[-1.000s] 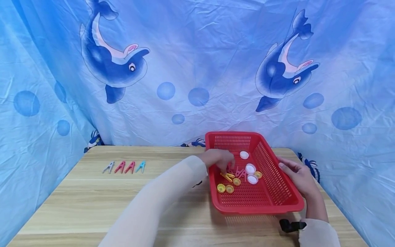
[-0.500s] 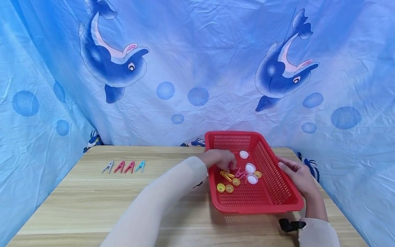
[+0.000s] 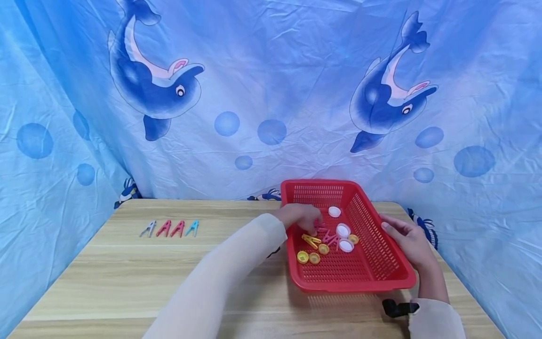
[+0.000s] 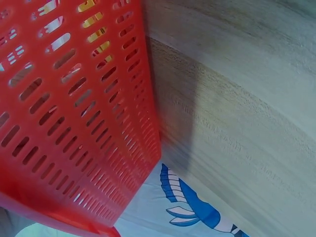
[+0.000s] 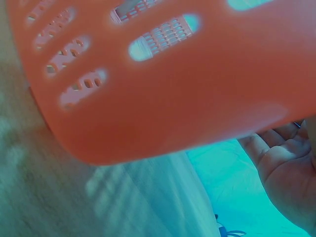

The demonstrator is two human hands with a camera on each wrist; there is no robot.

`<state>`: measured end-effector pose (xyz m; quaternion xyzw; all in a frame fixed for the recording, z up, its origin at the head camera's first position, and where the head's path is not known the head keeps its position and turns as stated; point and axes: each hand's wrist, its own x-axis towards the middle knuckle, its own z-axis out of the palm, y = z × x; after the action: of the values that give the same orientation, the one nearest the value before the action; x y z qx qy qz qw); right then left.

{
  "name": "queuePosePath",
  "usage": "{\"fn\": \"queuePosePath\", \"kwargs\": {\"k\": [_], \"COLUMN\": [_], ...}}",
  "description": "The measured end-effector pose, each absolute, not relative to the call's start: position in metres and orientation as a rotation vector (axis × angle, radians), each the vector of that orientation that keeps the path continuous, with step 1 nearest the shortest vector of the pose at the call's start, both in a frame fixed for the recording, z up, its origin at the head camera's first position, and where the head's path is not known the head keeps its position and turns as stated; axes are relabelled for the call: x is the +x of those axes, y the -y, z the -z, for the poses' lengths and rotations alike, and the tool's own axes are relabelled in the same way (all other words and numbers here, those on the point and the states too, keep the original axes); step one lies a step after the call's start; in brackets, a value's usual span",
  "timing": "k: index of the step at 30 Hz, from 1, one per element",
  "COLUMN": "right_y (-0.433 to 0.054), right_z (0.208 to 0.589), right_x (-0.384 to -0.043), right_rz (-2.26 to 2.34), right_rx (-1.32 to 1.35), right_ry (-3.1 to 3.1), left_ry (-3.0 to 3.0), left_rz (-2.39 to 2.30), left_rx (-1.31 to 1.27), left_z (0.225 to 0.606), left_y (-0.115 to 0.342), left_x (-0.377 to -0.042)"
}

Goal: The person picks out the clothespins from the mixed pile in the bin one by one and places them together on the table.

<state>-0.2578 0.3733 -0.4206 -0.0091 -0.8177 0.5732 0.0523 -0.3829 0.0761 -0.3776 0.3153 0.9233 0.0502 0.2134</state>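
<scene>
A red slotted basket [image 3: 351, 286] stands on the right of the table, holding clothespins and small round caps. My left hand [image 3: 302, 217] reaches over its left side, pinching a pink clothespin [image 3: 318, 226] whose lower part is hard to make out. Just below lies a yellow clothespin [image 3: 311, 241], with more pink clothespins [image 3: 331, 238] beside it. White caps [image 3: 343, 230] and yellow caps [image 3: 314, 258] are scattered around. My right hand [image 3: 408, 242] grips the basket's right rim, thumb on top; in the right wrist view its palm [image 5: 289, 165] shows beneath the basket.
On the left of the wooden table [image 3: 139, 278], a grey clothespin [image 3: 148, 229], two red ones [image 3: 164, 228] and a blue one [image 3: 192, 228] stand in a row. A blue dolphin-print cloth [image 3: 271, 94] hangs behind the table.
My left hand shifts slightly among the clothespins inside the basket, its fingers moving around a pink one. My right hand and the basket stay in place.
</scene>
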Motion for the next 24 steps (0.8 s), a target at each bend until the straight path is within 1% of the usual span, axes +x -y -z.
{"fn": "queuePosePath", "kwargs": {"k": [17, 24], "right_y": [-0.373, -0.373], "right_z": [0.419, 0.42], "right_x": [-0.257, -0.257], "right_rz": [-1.732, -1.761], "right_rx": [-0.033, -0.035], "right_ry": [2.494, 2.481], "left_ry": [-2.567, -2.532], "left_rz": [-0.283, -0.446], "left_rx": [0.804, 0.69], "left_z": [0.384, 0.389], "left_y": [-0.08, -0.082], "left_x": [-0.388, -0.39]}}
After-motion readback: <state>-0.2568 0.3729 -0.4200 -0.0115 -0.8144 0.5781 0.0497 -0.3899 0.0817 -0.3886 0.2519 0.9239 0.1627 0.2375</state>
